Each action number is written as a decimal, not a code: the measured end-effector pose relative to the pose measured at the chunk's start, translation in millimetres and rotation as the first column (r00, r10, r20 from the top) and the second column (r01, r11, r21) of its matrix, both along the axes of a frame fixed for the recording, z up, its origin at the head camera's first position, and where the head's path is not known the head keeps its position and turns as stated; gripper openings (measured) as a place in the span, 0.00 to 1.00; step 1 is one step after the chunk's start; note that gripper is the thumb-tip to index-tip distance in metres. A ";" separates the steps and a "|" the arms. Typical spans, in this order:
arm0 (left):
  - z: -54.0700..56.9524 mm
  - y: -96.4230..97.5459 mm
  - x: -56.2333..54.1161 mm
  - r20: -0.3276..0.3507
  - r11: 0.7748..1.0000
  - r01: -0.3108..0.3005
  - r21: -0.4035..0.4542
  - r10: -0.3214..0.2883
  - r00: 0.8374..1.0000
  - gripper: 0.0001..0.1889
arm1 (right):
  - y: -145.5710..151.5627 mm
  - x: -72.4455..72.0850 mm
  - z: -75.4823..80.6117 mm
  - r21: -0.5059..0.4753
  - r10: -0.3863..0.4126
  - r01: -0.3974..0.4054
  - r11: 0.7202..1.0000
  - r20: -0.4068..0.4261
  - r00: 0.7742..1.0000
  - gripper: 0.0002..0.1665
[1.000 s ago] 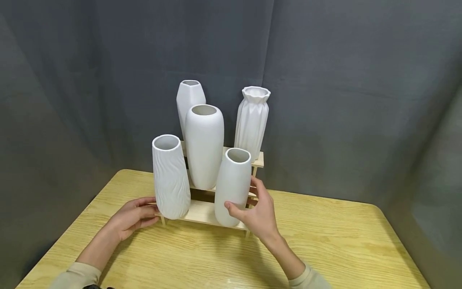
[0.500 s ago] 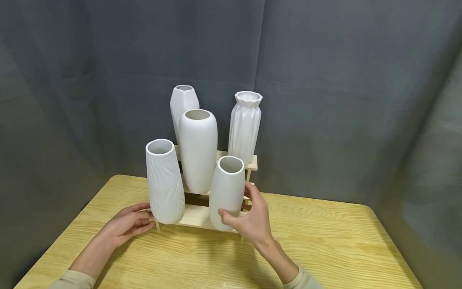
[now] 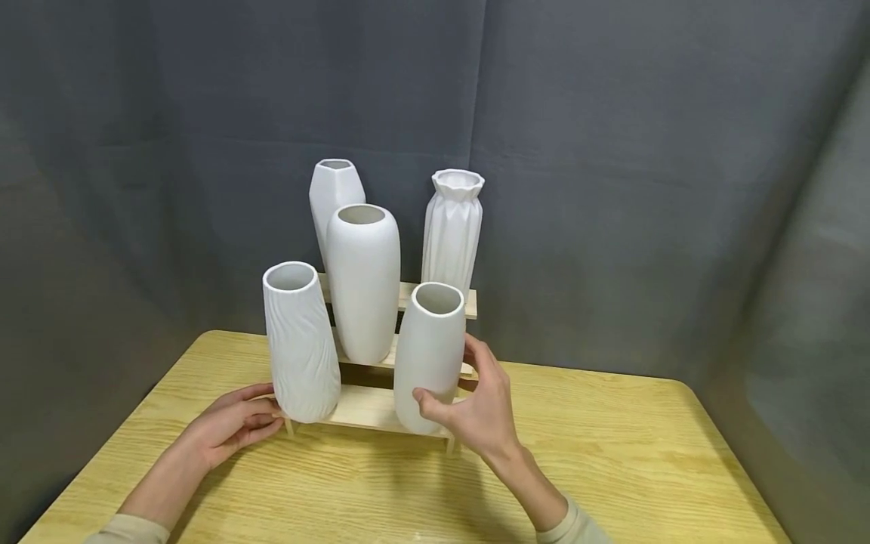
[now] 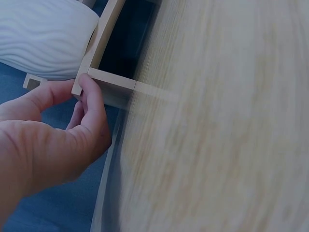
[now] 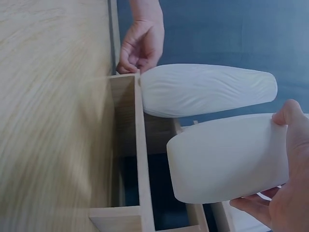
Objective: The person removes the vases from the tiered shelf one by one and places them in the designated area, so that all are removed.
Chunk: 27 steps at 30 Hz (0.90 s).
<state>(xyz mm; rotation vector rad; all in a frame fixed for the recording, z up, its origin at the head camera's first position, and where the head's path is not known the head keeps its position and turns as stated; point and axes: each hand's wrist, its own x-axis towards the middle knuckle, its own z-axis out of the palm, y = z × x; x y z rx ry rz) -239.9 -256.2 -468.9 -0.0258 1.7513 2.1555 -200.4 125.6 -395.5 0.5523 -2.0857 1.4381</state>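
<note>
The right hand [image 3: 479, 412] holds a smooth white vase [image 3: 431, 347] by its lower part, thumb across the near face and fingers curved round the other side, spread as wide as the body between them. The vase is upright, directly to the left of that palm; in the right wrist view its base is apart from the lowest shelf [image 3: 367, 406] of a wooden stand. The left hand [image 3: 227, 423] is nearly closed, pinching the end of that shelf between its digits, well apart from the smooth vase.

Just beside the left fingertips, on the side toward the right hand, a wavy-textured vase [image 3: 302, 355] stands on the shelf. Farther out, between the two hands, a tall plain vase [image 3: 365, 287] is on the middle level. Farthest from the hands are a faceted vase [image 3: 333, 193], toward the left hand's side, and a pleated vase [image 3: 451, 234], beyond the right hand. Under both forearms spreads a wood-grain table [image 3: 612, 453].
</note>
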 end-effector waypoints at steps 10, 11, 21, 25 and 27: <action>-1.8 -3.3 -0.4 0.010 0.999 0.022 0.032 -0.022 1.000 0.38 | 14.0 1.6 13.3 0.016 -0.028 0.029 0.999 -0.050 0.998 0.47; -2.0 -3.5 -0.7 0.011 0.999 0.022 0.031 -0.022 1.000 0.38 | 15.6 2.1 15.0 0.020 -0.033 0.034 0.999 -0.057 0.998 0.47; -4.0 -5.6 -1.2 0.022 0.996 0.045 0.080 -0.047 0.999 0.38 | 29.6 5.4 30.0 0.017 -0.064 0.066 0.998 -0.088 0.994 0.46; -5.2 -6.0 -1.6 0.020 0.994 0.051 0.098 -0.053 0.998 0.35 | 38.4 5.0 36.8 0.013 -0.078 0.080 0.997 -0.120 0.990 0.46; -5.5 -5.9 -1.4 0.009 0.995 0.049 0.091 -0.050 0.999 0.34 | 43.9 4.1 40.5 0.004 -0.078 0.079 0.997 -0.129 0.988 0.45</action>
